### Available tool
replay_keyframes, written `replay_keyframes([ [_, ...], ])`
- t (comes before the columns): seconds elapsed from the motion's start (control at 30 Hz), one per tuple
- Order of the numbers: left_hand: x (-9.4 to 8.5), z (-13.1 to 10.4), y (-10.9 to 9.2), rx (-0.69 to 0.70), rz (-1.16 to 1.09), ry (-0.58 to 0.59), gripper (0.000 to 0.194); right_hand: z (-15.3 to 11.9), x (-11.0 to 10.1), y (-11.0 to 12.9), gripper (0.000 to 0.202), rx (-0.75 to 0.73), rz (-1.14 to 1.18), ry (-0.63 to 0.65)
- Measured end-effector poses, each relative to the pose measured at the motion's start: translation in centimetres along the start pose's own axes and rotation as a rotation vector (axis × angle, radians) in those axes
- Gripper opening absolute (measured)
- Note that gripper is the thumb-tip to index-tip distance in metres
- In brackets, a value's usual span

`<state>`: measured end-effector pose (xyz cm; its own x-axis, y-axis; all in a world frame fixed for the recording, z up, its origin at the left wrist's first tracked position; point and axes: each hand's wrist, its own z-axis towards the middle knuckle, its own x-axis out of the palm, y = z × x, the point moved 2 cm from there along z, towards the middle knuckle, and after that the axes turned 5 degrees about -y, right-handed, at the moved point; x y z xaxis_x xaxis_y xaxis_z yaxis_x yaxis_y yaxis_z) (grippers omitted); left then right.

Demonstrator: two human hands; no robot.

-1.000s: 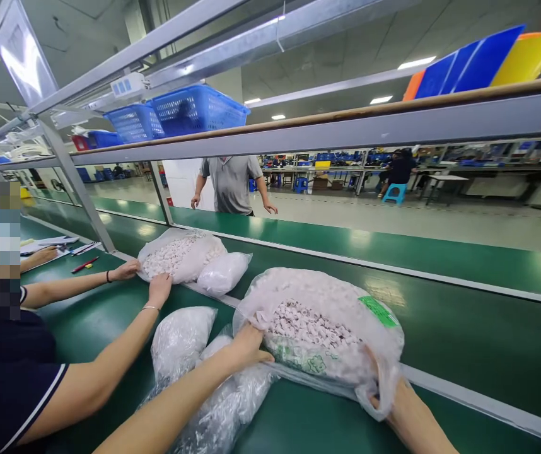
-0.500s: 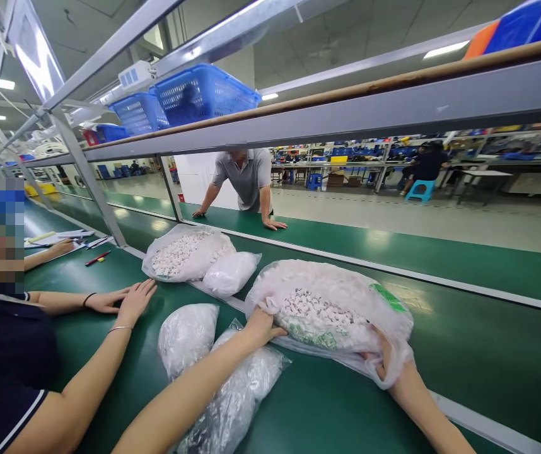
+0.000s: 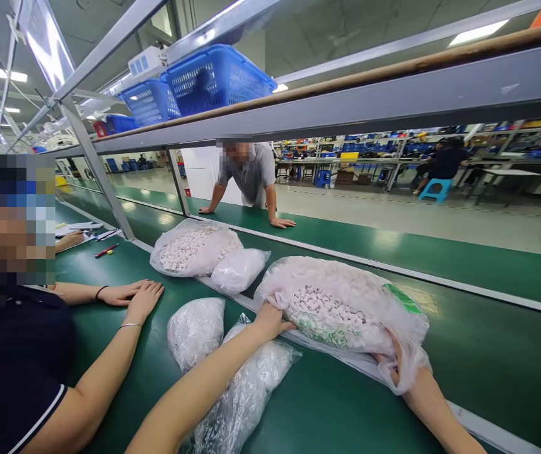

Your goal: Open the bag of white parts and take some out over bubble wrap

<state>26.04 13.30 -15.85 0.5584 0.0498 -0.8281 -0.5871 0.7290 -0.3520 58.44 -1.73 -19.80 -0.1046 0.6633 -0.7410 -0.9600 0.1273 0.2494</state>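
Big clear bag (image 3: 346, 302) of small white parts lies on green conveyor belt (image 3: 464, 359), centre-right, w/ green-printed label on its right side and more green print on its near face. Left hand (image 3: 270, 318) grips bag's near-left edge, fingers curled onto the plastic, thumb pointing right along it. Right hand (image 3: 396, 366) is at bag's near-right corner, mostly wrapped in loose plastic; seems to pinch a fold, but exact finger state can't be told. Under left forearm lies a long clear bag (image 3: 246, 391) of pale parts, and just left of it a rounder small bag (image 3: 195, 328). Farther along belt, an open bag of white parts (image 3: 192, 249) w/ a closed white bag (image 3: 237, 270) touching its right side. Near left, a co-worker in dark top has both hands (image 3: 133, 295) flat on belt, palms down, fingers together. Red pen (image 3: 106, 251) and papers (image 3: 76, 227) lie far left. Across the line another person in grey shirt (image 3: 256, 176) leans w/ both hands on far belt. Blue baskets (image 3: 214, 79) sit on overhead shelf.
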Motion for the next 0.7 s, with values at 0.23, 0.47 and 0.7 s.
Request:
replay_keyframes([
  [0.23, 0.2, 0.0, 0.1, -0.010, 0.012, 0.008, 0.082, -0.7, 0.1, -0.7, 0.074, -0.082, 0.022, 0.043],
  [0.47, 0.2, -0.1, 0.1, -0.018, 0.021, 0.017, 0.077, -0.2, -1.1, 0.3, 0.070, -0.064, 0.033, 0.062],
  [0.7, 0.1, -0.2, -0.1, -0.028, 0.019, 0.014, 0.080, -0.5, -0.9, 0.0, 0.073, -0.063, 0.027, 0.042],
])
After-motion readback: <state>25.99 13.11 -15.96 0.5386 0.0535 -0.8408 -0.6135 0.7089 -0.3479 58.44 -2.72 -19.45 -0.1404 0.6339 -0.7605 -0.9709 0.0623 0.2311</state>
